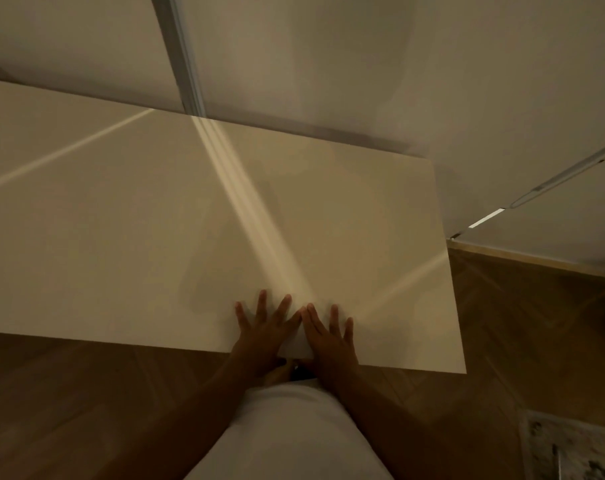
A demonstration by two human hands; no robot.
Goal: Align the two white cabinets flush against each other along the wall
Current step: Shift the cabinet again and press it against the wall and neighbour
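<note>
I look down on the glossy white top of a cabinet (363,220) that stands against the wall. A second white top (51,140) continues to the left; I cannot make out a seam between the two. My left hand (264,329) and my right hand (328,336) lie flat, fingers spread, side by side on the top near its front edge. Their index fingers almost touch. Neither hand holds anything.
White wall panels (294,57) with a metal strip (186,64) rise behind the cabinets. A white door or panel with a long handle (564,178) stands at the right. Herringbone wood floor (519,323) shows in front and to the right, with a patterned rug corner (571,448).
</note>
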